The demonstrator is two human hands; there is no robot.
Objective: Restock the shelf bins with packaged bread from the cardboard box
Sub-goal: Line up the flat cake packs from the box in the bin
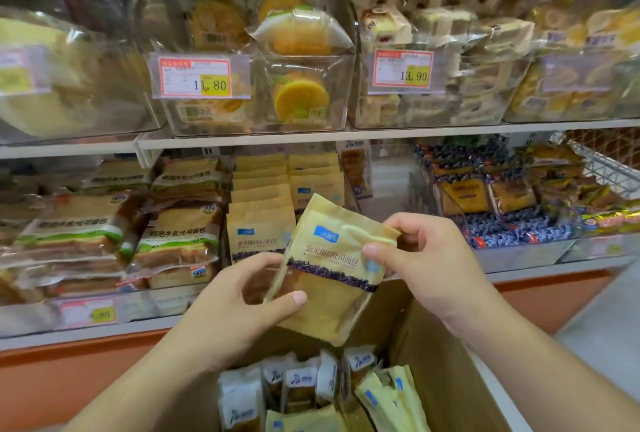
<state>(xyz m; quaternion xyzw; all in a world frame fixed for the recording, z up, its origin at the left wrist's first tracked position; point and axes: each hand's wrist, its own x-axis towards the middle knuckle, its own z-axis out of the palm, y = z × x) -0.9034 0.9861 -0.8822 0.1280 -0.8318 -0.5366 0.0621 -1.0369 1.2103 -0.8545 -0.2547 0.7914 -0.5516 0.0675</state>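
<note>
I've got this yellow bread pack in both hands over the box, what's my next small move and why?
Probably carry the yellow pack, held by the left hand and right hand, forward to the lower bin where matching yellow packs stand in rows, just behind it.

Two hands: left hand (239,307) and right hand (426,258). One yellow bread pack (332,279) held up between them. One cardboard box (446,369) down below. Two price tags easy to read: the 11.80 tag (195,77) and the 13.90 tag (402,71). Two shelf levels with bins. Too many packs in bins and box to count.
</note>
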